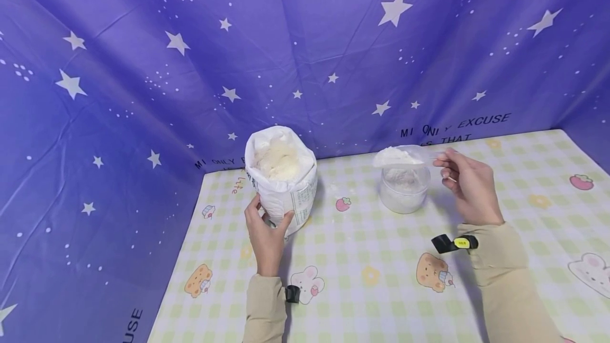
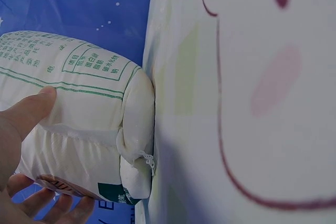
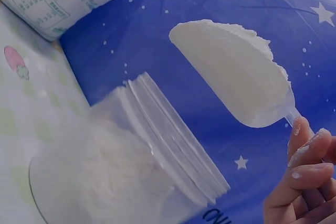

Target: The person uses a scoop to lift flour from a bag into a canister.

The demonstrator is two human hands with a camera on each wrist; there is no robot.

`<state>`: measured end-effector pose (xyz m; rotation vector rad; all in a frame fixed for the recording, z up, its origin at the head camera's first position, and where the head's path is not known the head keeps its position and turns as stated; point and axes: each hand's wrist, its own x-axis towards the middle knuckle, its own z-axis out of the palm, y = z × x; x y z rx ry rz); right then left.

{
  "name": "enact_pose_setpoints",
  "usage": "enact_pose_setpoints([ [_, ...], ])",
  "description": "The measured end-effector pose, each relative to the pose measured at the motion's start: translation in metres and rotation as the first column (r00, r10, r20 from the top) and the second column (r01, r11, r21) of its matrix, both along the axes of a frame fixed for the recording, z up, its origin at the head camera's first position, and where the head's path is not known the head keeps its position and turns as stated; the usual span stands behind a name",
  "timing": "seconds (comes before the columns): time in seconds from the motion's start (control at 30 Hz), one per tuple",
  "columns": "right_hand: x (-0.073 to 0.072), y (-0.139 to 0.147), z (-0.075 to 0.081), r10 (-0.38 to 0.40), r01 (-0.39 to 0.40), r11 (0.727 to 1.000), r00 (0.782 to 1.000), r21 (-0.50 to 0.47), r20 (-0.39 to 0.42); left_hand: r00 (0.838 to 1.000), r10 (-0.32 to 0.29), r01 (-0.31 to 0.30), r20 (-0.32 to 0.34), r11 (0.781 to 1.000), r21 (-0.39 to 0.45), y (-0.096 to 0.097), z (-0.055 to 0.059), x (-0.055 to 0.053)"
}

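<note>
My left hand (image 1: 268, 240) grips the lower side of a white paper bag (image 1: 302, 195), thumb on one side and fingers on the other. The bag stands with its top open, showing off-white, flour-like powder (image 1: 278, 160) inside. Green print covers its side in the left wrist view. My right hand (image 1: 472, 187) pinches the thin handle of a clear scoop (image 3: 226, 77) heaped with white powder. The scoop is held above the mouth of a clear plastic jar (image 1: 402, 204), apart from its rim in the right wrist view. Powder fills part of the jar. Specks of powder cling to my right fingers (image 3: 307, 179).
A checked tablecloth (image 1: 357, 242) with cartoon prints covers the table. Behind the bag and jar hangs a blue curtain (image 1: 295, 62) with white stars, close to the table's back edge. A strap with a yellow label (image 1: 462, 243) sits at my right cuff.
</note>
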<state>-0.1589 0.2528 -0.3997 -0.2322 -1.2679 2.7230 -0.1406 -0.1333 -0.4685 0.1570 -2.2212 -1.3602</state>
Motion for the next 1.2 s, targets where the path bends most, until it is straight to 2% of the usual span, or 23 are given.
enact_pose_setpoints([
  [0.57,0.004,0.018,-0.004,-0.086,0.085,0.995,0.996,0.051,0.007,1.0,0.01,-0.01,0.027,1.0,-0.005,0.0,0.0,0.0],
  [0.93,0.01,0.031,-0.002,-0.111,0.108,0.991,0.993,0.078,0.037,1.0,0.009,-0.009,0.004,1.0,-0.008,0.0,0.0,0.0],
  [1.2,0.011,0.034,-0.002,-0.169,0.165,0.977,0.985,0.138,0.019,1.0,0.015,-0.015,0.012,1.0,-0.01,0.0,0.0,0.0],
])
